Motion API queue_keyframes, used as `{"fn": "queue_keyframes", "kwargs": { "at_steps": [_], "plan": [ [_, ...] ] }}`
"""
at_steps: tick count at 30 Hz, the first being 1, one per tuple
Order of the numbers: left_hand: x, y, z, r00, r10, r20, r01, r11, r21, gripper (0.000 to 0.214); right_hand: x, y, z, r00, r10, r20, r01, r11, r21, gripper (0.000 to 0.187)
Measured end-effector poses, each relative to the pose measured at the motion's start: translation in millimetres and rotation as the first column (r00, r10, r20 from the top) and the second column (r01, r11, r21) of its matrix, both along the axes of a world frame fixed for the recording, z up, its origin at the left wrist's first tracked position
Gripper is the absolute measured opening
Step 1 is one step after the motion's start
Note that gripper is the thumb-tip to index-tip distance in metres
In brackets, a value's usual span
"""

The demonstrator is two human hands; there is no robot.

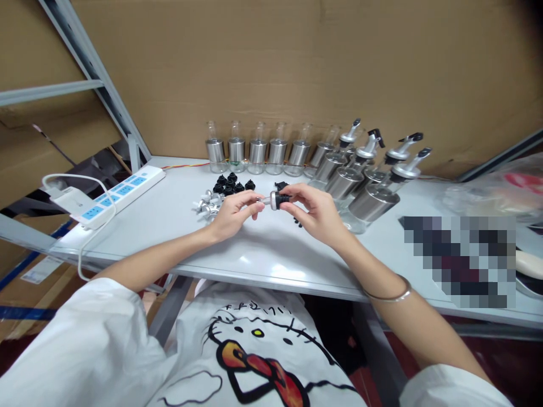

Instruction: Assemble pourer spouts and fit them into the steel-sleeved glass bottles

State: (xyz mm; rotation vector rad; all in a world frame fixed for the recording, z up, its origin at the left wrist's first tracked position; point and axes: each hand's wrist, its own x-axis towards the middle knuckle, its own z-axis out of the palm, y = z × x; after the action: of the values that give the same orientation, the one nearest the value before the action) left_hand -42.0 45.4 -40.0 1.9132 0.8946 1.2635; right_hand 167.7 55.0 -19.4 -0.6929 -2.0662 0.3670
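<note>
Between my two hands a bottle pourer (275, 200) is held level above the table, its silver spout to the left and its black stopper to the right. My left hand (236, 212) pinches the spout end. The black stopper end sits between the thumb and fingers of my right hand (314, 212). Close behind my left hand lie several silver spouts (207, 204) and a cluster of black stoppers (231, 184). Small black parts (280, 185) lie behind my right hand, partly hidden by it.
Glass bottles with steel sleeves (258, 151) line the back of the table (254, 254). Bottles fitted with pourers (375, 198) stand at right. A power strip (121, 195) with a white charger lies at left. A plastic bag (487, 195) and a blurred-out item lie far right.
</note>
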Motion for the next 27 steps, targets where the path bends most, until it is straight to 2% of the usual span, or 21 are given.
{"fn": "queue_keyframes", "kwargs": {
  "at_steps": [5,11,14,16,18,22,24,27],
  "plan": [
    [2.8,-3.3,3.0,0.999,-0.033,0.029,0.035,0.995,-0.092,0.029,-0.3,-1.6,1.5,1.0,-0.023,0.007,0.023,1.0,-0.002,0.016],
    [4.1,-1.0,2.1,0.999,-0.036,0.022,0.037,0.995,-0.089,0.033,0.4,-2.5,2.2,0.999,-0.044,-0.03,0.04,0.991,-0.131,0.021],
    [5.0,-2.5,3.5,0.996,-0.076,0.038,0.079,0.992,-0.097,0.037,0.4,-3.6,2.9,0.994,0.013,-0.106,-0.036,0.975,-0.22,0.029],
    [6.7,-4.9,4.5,0.988,-0.135,0.069,0.143,0.982,-0.125,0.041,0.5,-3.1,2.9,0.969,0.082,-0.233,-0.155,0.937,-0.312,0.036],
    [8.6,-7.0,4.6,0.975,-0.188,0.117,0.205,0.966,-0.156,0.043,0.8,-1.3,2.5,0.928,0.148,-0.341,-0.287,0.867,-0.407,0.037],
    [9.6,-6.1,1.6,0.948,-0.198,0.248,0.253,0.944,-0.214,0.043,1.1,2.7,0.9,0.878,0.312,-0.363,-0.468,0.72,-0.513,0.035],
    [8.5,-4.3,-0.1,0.939,-0.195,0.282,0.265,0.935,-0.236,0.043,0.6,2.7,0.4,0.863,0.368,-0.347,-0.503,0.699,-0.509,0.035],
    [7.0,-3.1,-1.4,0.934,-0.242,0.265,0.309,0.916,-0.254,0.043,-0.8,-0.1,1.3,0.867,0.375,-0.328,-0.496,0.714,-0.494,0.04]
  ]
}}
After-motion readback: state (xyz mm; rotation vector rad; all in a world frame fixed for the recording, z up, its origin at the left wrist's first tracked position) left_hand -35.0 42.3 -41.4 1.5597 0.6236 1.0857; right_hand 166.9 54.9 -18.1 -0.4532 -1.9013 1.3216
